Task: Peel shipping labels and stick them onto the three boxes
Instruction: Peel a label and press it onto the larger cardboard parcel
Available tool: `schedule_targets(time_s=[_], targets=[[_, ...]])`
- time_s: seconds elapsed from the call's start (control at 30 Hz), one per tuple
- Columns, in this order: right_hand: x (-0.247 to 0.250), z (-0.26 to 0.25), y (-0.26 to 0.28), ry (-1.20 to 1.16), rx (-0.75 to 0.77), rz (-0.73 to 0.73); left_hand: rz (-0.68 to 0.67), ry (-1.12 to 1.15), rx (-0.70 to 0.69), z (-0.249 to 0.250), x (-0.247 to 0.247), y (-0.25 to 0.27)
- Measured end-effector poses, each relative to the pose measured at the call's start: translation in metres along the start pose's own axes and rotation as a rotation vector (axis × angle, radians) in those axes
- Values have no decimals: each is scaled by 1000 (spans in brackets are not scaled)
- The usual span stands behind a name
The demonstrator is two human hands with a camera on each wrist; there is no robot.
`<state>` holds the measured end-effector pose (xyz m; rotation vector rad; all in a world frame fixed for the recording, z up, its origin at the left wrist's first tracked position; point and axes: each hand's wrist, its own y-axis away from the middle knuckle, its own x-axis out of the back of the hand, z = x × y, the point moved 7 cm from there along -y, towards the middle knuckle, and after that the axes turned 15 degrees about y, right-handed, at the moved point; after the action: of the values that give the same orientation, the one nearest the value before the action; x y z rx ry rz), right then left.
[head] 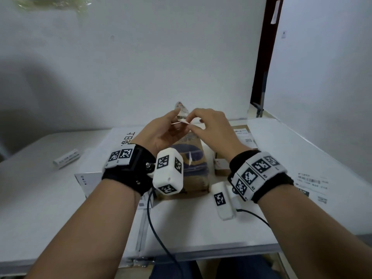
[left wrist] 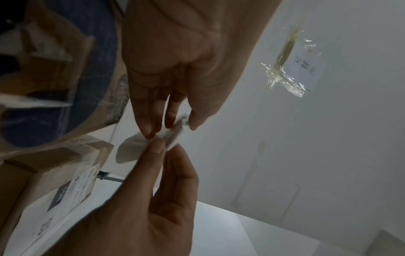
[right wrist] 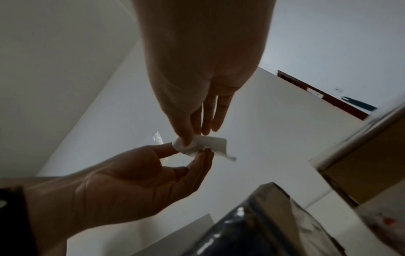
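Both hands are raised over the table and pinch one small white shipping label (head: 182,117) between them. My left hand (head: 177,117) holds its left part between thumb and fingers. At the label's right edge my right hand (head: 192,123) pinches it. The left wrist view shows the printed label (left wrist: 178,127) curling off a pale backing. It looks crumpled (right wrist: 210,144) in the right wrist view. Below the hands stands a brown box with blue print (head: 193,164). A brown box bearing a label (head: 244,135) stands back right. A large flat white box (head: 124,137) lies on the left.
A printed label sheet (head: 312,186) lies flat on the white table (head: 302,150) at the right. At the left lies a small white carton (head: 67,158). A small brown box (head: 221,168) sits beside the blue-printed one. A wall rises close behind the table.
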<state>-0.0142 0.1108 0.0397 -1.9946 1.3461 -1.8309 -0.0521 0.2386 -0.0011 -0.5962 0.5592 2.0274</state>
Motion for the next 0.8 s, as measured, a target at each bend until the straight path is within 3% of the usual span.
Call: schedule_targets(time_s=[0.13,0.37,0.57,0.8], targets=[[1,-4,5,-45,47,-108,21,-80,10,-6,-3,0],[-2,45,2,-238,-213,-44,8,-68,34,-16,-5,7],[-10,55,4,-735,-421,-92,-44,-114,42,-21,-4,14],[-22,50,6,-439,-322,-104,-17,-159,-63,-22,7,12]])
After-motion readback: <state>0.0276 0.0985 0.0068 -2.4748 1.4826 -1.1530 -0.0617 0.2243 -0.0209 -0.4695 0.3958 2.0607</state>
